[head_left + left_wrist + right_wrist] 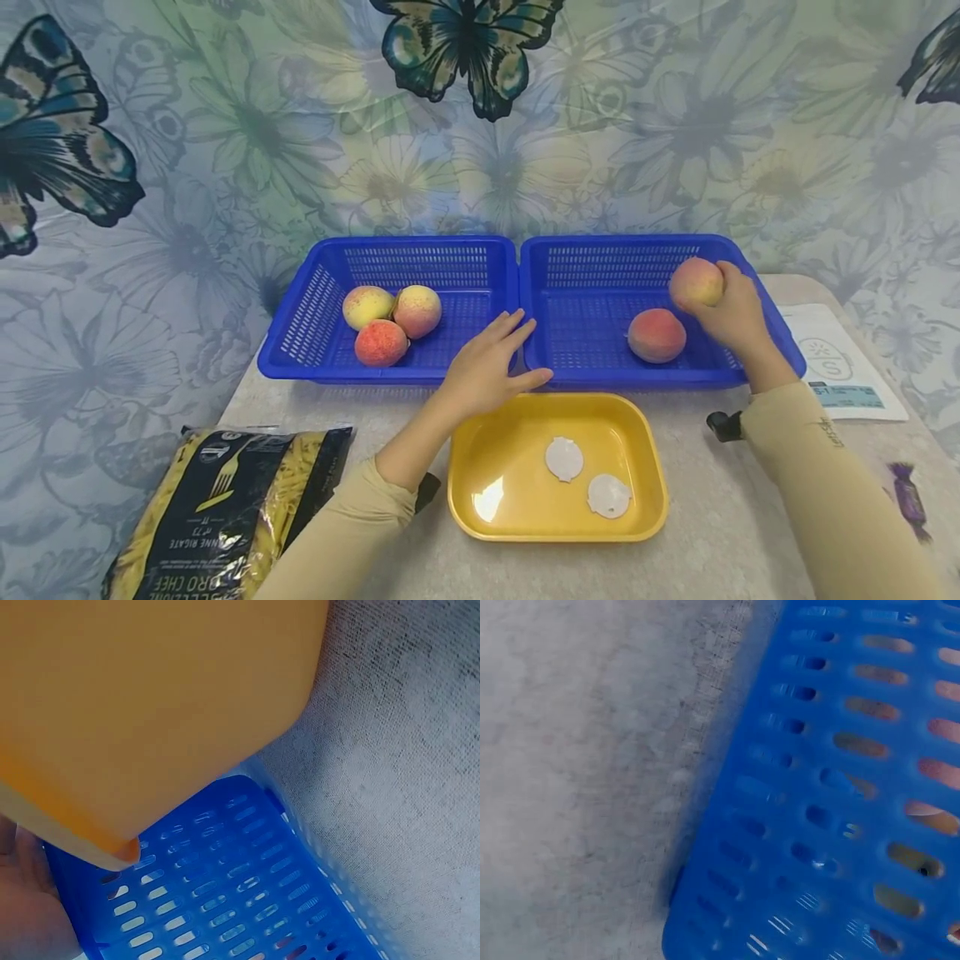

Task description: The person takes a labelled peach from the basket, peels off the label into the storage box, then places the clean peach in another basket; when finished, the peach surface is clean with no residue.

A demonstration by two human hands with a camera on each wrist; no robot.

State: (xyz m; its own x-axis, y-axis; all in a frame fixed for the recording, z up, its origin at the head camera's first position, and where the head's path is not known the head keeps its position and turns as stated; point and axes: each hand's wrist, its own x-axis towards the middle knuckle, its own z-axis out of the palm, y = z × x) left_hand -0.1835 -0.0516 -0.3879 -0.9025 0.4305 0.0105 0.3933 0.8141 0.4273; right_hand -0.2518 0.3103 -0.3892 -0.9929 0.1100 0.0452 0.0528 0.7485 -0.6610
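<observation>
In the head view my right hand (735,315) grips a peach (696,283) over the right end of the right blue basket (570,333). Just below it, a redder peach (657,336) lies on that basket's floor. My left hand (487,364) spreads its fingers near the inner edges of the two baskets, above the back rim of the yellow tray (465,500), holding nothing. Two yellowish peaches, one left (367,307) and one right (417,311), and a red peach (382,342) sit together in the left blue basket (465,333). From the right wrist, the basket wall hides the hand.
Two white round pieces, one upper (564,459) and one lower (608,496), lie in the yellow tray. A pasta bag (225,508) is at the front left. A white packet (847,367) and a purple-wrapped candy (908,500) lie at the right. Patterned fabric hangs behind.
</observation>
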